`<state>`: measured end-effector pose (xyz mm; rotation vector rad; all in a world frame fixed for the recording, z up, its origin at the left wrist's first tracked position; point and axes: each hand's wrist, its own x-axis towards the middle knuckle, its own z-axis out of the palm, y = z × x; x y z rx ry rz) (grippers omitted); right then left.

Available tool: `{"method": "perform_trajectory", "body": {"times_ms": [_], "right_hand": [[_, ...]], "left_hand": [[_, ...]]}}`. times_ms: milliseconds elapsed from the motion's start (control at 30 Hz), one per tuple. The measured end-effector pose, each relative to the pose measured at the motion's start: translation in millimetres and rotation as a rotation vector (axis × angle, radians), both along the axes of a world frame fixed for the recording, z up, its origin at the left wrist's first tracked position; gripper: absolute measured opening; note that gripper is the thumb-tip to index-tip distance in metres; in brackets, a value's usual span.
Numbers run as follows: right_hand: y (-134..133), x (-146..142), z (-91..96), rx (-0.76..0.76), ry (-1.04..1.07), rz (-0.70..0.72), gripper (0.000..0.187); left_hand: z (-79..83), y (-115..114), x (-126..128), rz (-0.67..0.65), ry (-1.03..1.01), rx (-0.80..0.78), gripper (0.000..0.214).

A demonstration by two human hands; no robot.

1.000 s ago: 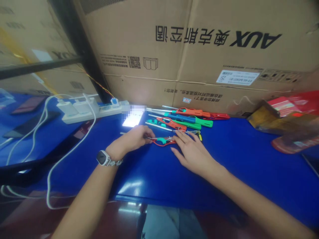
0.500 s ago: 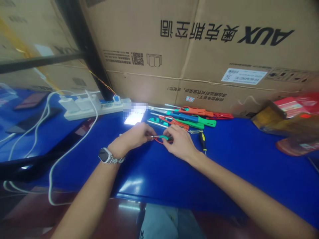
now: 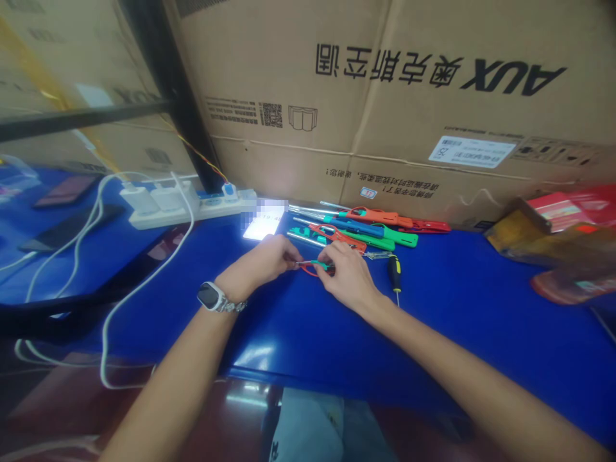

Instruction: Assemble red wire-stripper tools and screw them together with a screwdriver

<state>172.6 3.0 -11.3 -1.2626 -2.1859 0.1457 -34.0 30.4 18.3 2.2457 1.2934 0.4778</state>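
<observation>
While red lighter [image 3: 315, 264] spans both hands | left hand [image 3: 262, 263] pinches nozzle | right hand [image 3: 347, 279] pinches body

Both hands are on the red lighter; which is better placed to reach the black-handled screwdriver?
Probably right: the right hand lies just beside the screwdriver, while the left hand sits on the far side of the red lighter.

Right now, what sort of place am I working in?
Probably a storeroom or small assembly bench: big AUX cardboard cartons stand behind the blue table, a pile of long-necked lighters lies by a screwdriver, and the left hand and right hand hold a red lighter.
</observation>
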Motion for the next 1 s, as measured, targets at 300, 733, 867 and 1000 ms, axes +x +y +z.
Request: {"method": "perform_trajectory", "body": {"times_ms": [300,733,867,1000], "right_hand": [[-5,-3,4.9,0.026,-0.073,-0.021,0.012],[-7,-12,14.2,-0.059,-0.19,-0.076,0.01],[-10,-9,12.4,-0.009,-0.22,-0.073,0.011],[-13,-3,7.9,0.067,-0.213,-0.052,0.017]], "left_hand": [[1.2,-4,-7,-0.06,0.092,0.042,0.031],[-2.9,-5,4,-0.025,0.255,0.144,0.034],[-9.2,-8,3,-0.042,0.284,0.217,0.028],[-19.7,-22,1,-0.086,0.256,0.362,0.039]]}}
